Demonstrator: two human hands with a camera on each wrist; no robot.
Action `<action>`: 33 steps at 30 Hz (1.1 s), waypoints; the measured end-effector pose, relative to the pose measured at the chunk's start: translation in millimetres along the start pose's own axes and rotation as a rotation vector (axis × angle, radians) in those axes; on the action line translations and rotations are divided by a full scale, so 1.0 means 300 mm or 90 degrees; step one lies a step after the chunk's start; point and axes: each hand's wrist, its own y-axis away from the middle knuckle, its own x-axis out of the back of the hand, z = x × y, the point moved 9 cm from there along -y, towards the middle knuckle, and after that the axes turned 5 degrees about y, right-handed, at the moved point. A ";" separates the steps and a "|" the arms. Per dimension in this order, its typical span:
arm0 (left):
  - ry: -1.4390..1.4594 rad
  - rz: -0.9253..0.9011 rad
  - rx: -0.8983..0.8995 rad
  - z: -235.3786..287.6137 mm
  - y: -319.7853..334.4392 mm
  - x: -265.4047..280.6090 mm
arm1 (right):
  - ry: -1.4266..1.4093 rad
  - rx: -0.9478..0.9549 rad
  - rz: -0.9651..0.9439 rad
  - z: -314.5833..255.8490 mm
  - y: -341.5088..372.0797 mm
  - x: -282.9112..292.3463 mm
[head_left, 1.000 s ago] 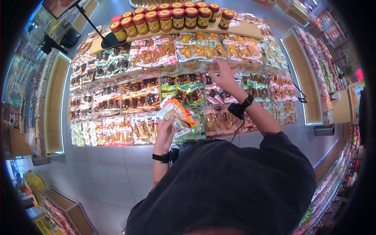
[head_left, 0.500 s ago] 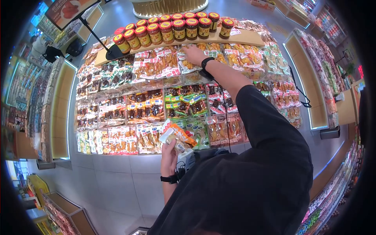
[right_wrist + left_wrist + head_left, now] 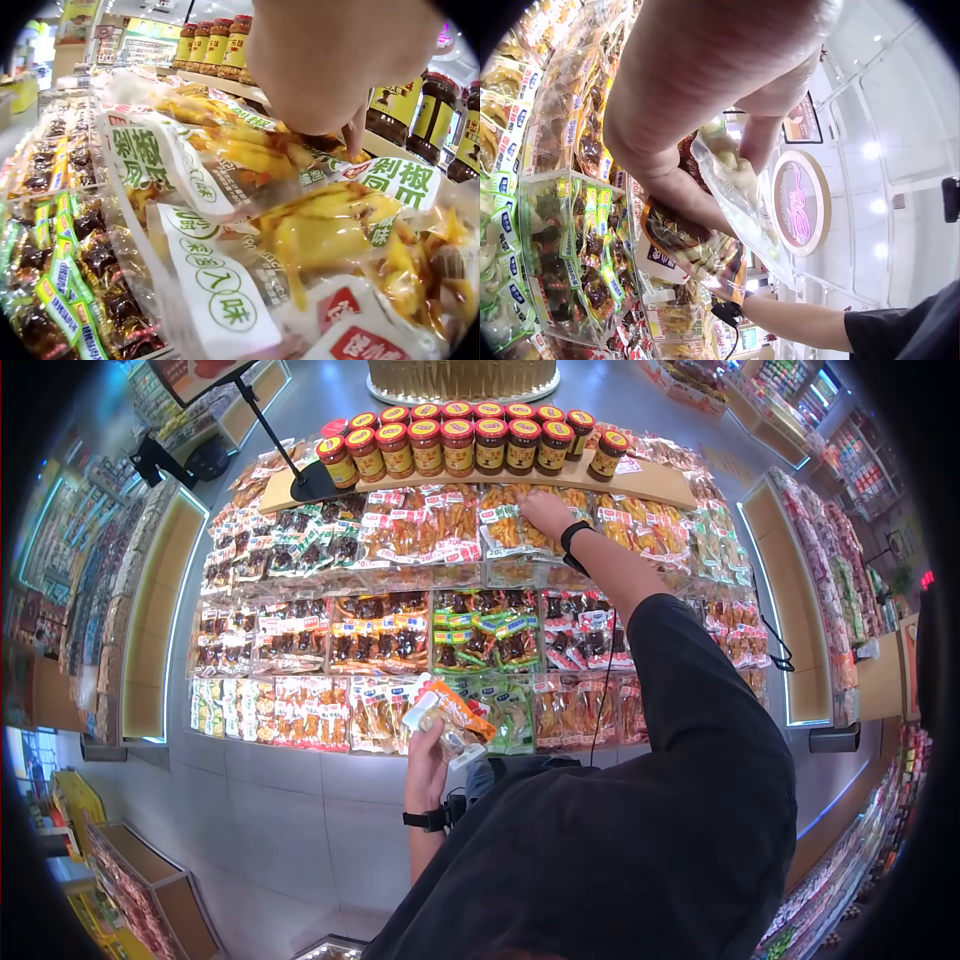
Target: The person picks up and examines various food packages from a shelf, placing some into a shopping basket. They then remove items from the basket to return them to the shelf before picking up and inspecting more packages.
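Note:
My left hand (image 3: 425, 758) grips several plastic snack packs in front of the display's near edge. One is an orange-and-white pack (image 3: 462, 712). In the left wrist view, fingers wrap a dark-printed pack (image 3: 694, 251) and a clear, white-edged pack (image 3: 742, 196). Further off, my right hand (image 3: 548, 515) reaches into the upper row, onto clear packs of yellow chicken feet (image 3: 315, 232) with white-and-green labels. Seen from the right wrist, this hand (image 3: 330, 64) points down at the rear of those packs. Most of its fingers are hidden, so I cannot tell whether they pinch one.
Red-lidded jars (image 3: 490, 448) line a wooden shelf (image 3: 655, 485) just behind the upper row. A sign stand (image 3: 312, 482) rises at its left end. Lower bins hold green-labelled dark packs (image 3: 485, 628) and other snacks. Clear dividers (image 3: 432, 630) separate bins. A cable (image 3: 606, 705) hangs below my right arm.
My right hand has moved up and forward from above the middle rows into the chicken-feet packs in the upper row. The left hand keeps its packs. The head view has shifted slightly.

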 end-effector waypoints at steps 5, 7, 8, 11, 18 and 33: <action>-0.008 0.012 0.007 -0.013 0.002 0.000 | 0.020 -0.002 0.004 -0.015 -0.024 -0.041; 0.024 -0.010 0.008 -0.020 -0.008 0.006 | 0.013 -0.035 -0.031 0.000 -0.033 -0.047; 0.023 -0.009 0.006 -0.017 -0.006 0.002 | 0.016 -0.024 -0.038 0.003 -0.033 -0.054; 0.017 -0.007 0.008 -0.023 -0.001 -0.019 | -0.002 -0.004 -0.053 0.021 -0.015 -0.055; 0.001 -0.030 0.004 -0.041 -0.005 -0.052 | -0.100 -0.001 -0.159 0.059 0.053 0.025; -0.034 -0.069 0.006 -0.075 0.021 -0.106 | -0.292 -0.067 0.201 -0.036 0.350 0.184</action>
